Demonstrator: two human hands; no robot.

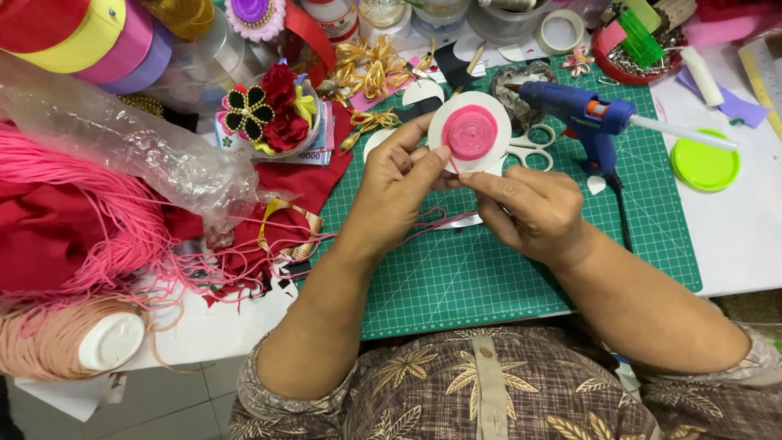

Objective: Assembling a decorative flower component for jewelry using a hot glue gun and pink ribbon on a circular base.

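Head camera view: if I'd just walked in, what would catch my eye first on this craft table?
Probably the white disc with a pink cord spiral, held up between the left hand and right hand over the green cutting mat. Just right of it lies a blue glue gun. At far left, a mass of loose pink cord spills beside crumpled clear plastic.
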